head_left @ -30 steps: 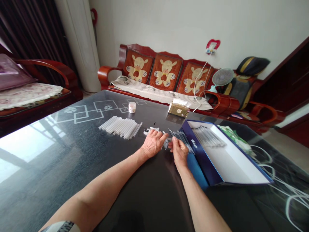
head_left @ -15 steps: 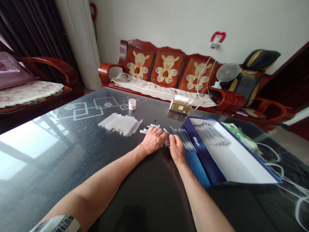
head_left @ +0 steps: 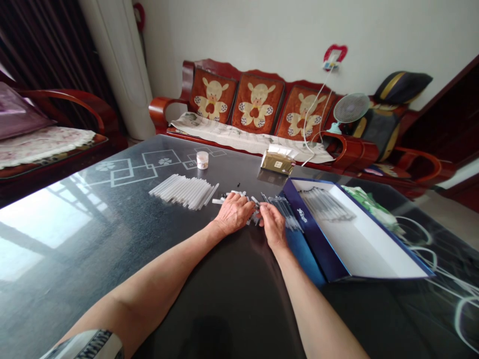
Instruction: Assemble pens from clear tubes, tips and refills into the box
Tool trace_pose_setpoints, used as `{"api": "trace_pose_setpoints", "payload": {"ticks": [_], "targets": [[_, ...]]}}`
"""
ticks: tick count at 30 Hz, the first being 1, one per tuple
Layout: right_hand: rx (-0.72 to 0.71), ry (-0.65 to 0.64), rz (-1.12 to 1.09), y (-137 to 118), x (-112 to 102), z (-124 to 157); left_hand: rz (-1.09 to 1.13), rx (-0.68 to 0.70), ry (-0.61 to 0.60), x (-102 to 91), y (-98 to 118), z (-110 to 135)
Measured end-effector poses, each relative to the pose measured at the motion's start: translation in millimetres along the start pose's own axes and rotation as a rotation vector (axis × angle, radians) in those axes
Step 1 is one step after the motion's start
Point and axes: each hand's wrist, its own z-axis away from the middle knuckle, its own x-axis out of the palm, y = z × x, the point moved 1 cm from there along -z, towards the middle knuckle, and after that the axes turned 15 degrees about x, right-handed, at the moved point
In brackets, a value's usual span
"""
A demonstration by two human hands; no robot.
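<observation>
My left hand [head_left: 235, 212] rests low on the table, its fingers bent over a small pile of short white pieces [head_left: 234, 194], partly covering them. Close by on its right is my right hand [head_left: 273, 223], thumb and fingers drawn together; anything between them is too small or hidden to name. Left of the hands, white tubes like pen barrels [head_left: 183, 191] lie side by side in a row. Thin, dark-tipped rods like pen refills [head_left: 282, 210] lie just right of my right hand, against the blue box.
An open blue box [head_left: 368, 254] with a white inside holds a row of slender clear sticks [head_left: 327, 203]. A small white tub [head_left: 202, 160] and a gold tissue box [head_left: 277, 162] stand farther back. White cables [head_left: 430, 257] and a green-and-white bag [head_left: 370, 207] lie at the right.
My hands have drawn slightly apart, and the right fingers have lifted and shifted a little. The whole view has moved slightly; the tubes, rods and box look unchanged.
</observation>
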Motion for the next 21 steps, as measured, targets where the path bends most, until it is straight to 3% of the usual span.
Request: {"api": "trace_pose_setpoints", "payload": {"ticks": [4, 11, 17, 21], "targets": [[-0.048, 0.041, 0.128, 1.8, -0.6, -0.7, 0.000, 0.004, -0.012, -0.4, 0.0, -0.1], [-0.074, -0.038, 0.064, 1.0, 1.3, 1.1, -0.005, -0.008, -0.005, -0.5, -0.8, 0.3], [-0.016, 0.026, 0.081, -5.6, 1.8, 4.2, 0.015, 0.010, -0.004, -0.3, -0.7, 0.5], [-0.056, 0.010, 0.130, -4.8, 1.7, 3.8, 0.025, 0.010, -0.006, 0.8, -1.4, 1.0]]}}
